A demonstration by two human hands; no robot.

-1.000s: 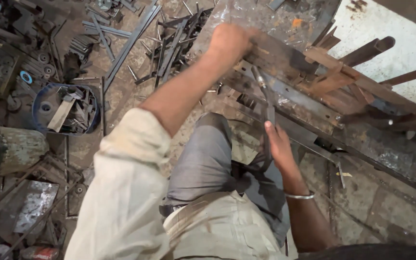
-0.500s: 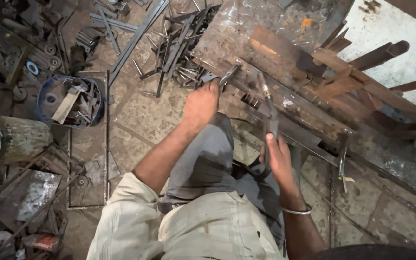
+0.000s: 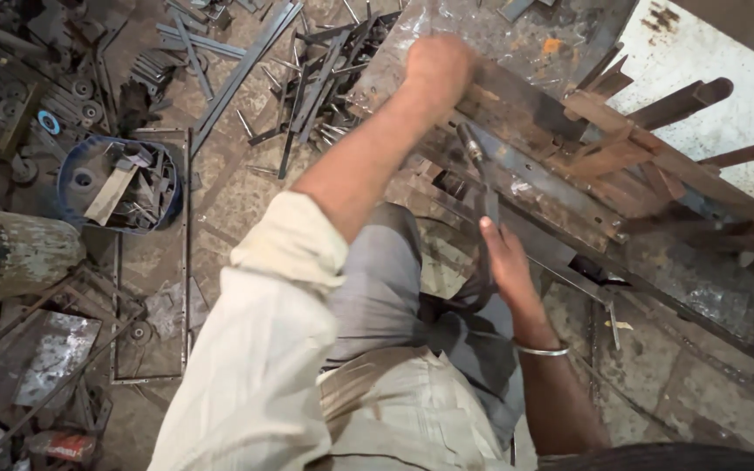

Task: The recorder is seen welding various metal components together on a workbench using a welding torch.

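Note:
My left hand (image 3: 440,66) reaches forward, its fingers closed over the near end of a rusty flat bar (image 3: 525,113). This bar lies on a stack of steel bars and angle irons (image 3: 621,174) that runs diagonally in front of me. My right hand (image 3: 506,258), with a metal bangle on the wrist, grips the handles of long dark pliers (image 3: 485,179). The jaws of the pliers point up at the stack, just below my left hand. My knee in grey trousers (image 3: 386,279) is under both arms.
A blue tub of metal scrap (image 3: 115,181) stands on the floor at left, with a grey drum (image 3: 10,249) beside it. Loose rods and strips (image 3: 307,78) lie scattered ahead. A thin rectangular rod frame (image 3: 183,262) rests on the stone floor. A white sheet (image 3: 709,52) is at top right.
My left hand, which was drawn back near my knee half a second ago, has reached forward again onto the rusty bar. My right hand keeps the pliers in about the same place.

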